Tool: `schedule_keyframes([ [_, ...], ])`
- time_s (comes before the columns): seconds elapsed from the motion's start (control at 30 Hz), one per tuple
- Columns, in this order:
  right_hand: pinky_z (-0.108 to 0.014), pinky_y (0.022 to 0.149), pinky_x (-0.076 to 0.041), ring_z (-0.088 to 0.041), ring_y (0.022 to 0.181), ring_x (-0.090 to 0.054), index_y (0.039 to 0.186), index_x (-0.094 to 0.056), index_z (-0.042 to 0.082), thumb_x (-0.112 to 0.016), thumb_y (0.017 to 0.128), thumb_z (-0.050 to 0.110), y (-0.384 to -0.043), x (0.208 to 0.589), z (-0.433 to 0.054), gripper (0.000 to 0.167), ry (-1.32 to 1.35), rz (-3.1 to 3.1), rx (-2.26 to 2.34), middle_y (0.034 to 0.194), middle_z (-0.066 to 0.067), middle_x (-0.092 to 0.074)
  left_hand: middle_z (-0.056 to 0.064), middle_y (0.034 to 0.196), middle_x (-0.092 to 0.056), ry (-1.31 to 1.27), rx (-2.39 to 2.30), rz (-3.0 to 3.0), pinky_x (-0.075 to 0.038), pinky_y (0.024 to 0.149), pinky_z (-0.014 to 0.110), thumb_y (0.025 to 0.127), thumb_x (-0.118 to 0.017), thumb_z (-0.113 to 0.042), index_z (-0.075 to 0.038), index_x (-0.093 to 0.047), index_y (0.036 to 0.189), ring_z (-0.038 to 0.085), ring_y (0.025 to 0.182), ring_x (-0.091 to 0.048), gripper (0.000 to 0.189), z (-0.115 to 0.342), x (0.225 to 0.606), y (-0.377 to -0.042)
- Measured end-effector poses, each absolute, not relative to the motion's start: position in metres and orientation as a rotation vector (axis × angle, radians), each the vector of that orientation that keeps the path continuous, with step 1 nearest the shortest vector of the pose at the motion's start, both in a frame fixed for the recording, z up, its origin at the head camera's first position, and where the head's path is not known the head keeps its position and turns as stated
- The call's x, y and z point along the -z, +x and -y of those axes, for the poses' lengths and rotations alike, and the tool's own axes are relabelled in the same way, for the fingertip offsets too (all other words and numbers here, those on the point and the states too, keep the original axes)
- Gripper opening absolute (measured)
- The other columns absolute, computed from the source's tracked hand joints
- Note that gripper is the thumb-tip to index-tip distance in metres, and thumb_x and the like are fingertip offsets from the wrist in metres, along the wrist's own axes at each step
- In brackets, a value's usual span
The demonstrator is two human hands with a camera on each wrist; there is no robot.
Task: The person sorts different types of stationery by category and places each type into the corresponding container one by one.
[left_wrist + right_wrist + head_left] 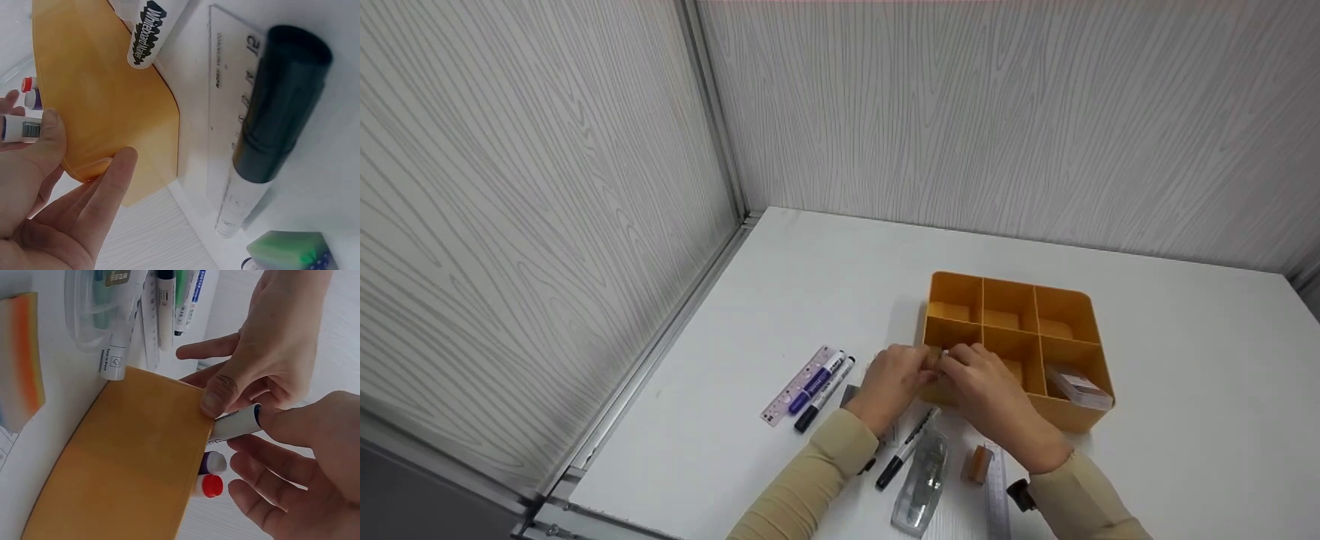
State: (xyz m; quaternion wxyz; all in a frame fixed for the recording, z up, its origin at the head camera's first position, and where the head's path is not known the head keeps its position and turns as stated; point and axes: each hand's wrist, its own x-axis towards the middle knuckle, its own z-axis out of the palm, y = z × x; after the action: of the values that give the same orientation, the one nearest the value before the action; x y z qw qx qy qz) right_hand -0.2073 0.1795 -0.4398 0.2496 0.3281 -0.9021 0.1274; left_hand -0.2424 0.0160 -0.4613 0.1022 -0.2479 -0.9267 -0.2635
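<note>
My left hand (889, 375) grips the near-left corner of an orange compartment box (1065, 415), its thumb at the rim and fingers against the outer wall. Opposite it, my right hand (986, 390) pinches the dark-ended top of a white marker (236, 424), which leans at the box rim. The marker's lower part is hidden behind the box wall. Beside it, a white-tipped purple pen (214, 462) and a red-tipped one (210, 486) stick up above the rim. Fingers of both hands cover much of the front-left compartment in the head view.
A clear case (1080, 386) sits in the front-right compartment. Left of the box lie a pink ruler (780, 401), a purple marker (810, 391) and a black-capped marker (825, 394). Before it are another marker (907, 450), a transparent pack (922, 484), an orange block (979, 463) and a clear ruler (997, 499).
</note>
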Motion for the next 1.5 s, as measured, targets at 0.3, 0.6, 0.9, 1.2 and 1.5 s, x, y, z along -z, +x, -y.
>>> schedule_keyframes([
  [0.3, -0.039, 0.071, -0.052, -0.026, 0.082, -0.057, 0.096, -0.073, 0.006, -0.082, 0.078, 0.006, -0.214, 0.450, -0.183, 0.021, 0.786, 2.483, -0.289, 0.091, -0.008, -0.067, -0.001, 0.082, -0.070, -0.753, 0.726, 2.700, -0.048, 0.064, 0.018, 0.088, -0.073, -0.021, -0.012, -0.066, 0.086, 0.011, 0.076, -0.065, 0.011, -0.016, 0.462, -0.241],
  [0.6, -0.038, 0.072, -0.053, -0.024, 0.081, -0.056, 0.104, -0.070, 0.004, -0.078, 0.084, 0.008, -0.210, 0.453, -0.188, 0.022, 0.726, 2.534, -0.388, 0.094, -0.009, -0.066, -0.001, 0.082, -0.071, -0.741, 0.757, 2.735, -0.048, 0.063, 0.017, 0.087, -0.073, -0.026, -0.012, -0.066, 0.086, 0.010, 0.075, -0.065, 0.015, -0.015, 0.461, -0.242],
  [0.9, -0.042, 0.077, -0.053, -0.025, 0.090, -0.060, 0.113, -0.069, 0.005, -0.077, 0.083, 0.004, -0.208, 0.456, -0.197, 0.030, 0.752, 2.552, -0.507, 0.102, -0.009, -0.067, -0.001, 0.079, -0.070, -0.749, 0.760, 2.705, -0.047, 0.061, 0.018, 0.086, -0.074, -0.027, -0.012, -0.065, 0.084, 0.011, 0.071, -0.065, 0.017, -0.015, 0.461, -0.243],
  [1.2, -0.038, 0.084, -0.055, -0.020, 0.096, -0.059, 0.111, -0.070, 0.008, -0.072, 0.085, -0.001, -0.199, 0.451, -0.208, 0.028, 0.690, 2.516, -0.660, 0.109, -0.006, -0.066, -0.002, 0.078, -0.070, -0.767, 0.799, 2.679, -0.048, 0.063, 0.019, 0.085, -0.074, -0.026, -0.013, -0.066, 0.083, 0.011, 0.072, -0.064, 0.016, -0.014, 0.462, -0.243],
  [1.5, -0.012, 0.074, -0.048, -0.012, 0.088, -0.059, 0.103, -0.070, 0.006, -0.073, 0.078, -0.013, -0.181, 0.445, -0.223, 0.032, 0.677, 2.319, -0.702, 0.101, -0.005, -0.064, -0.002, 0.079, -0.071, -0.734, 0.829, 2.713, -0.049, 0.064, 0.019, 0.084, -0.072, -0.033, -0.013, -0.067, 0.084, 0.011, 0.073, -0.064, 0.021, -0.015, 0.461, -0.243],
])
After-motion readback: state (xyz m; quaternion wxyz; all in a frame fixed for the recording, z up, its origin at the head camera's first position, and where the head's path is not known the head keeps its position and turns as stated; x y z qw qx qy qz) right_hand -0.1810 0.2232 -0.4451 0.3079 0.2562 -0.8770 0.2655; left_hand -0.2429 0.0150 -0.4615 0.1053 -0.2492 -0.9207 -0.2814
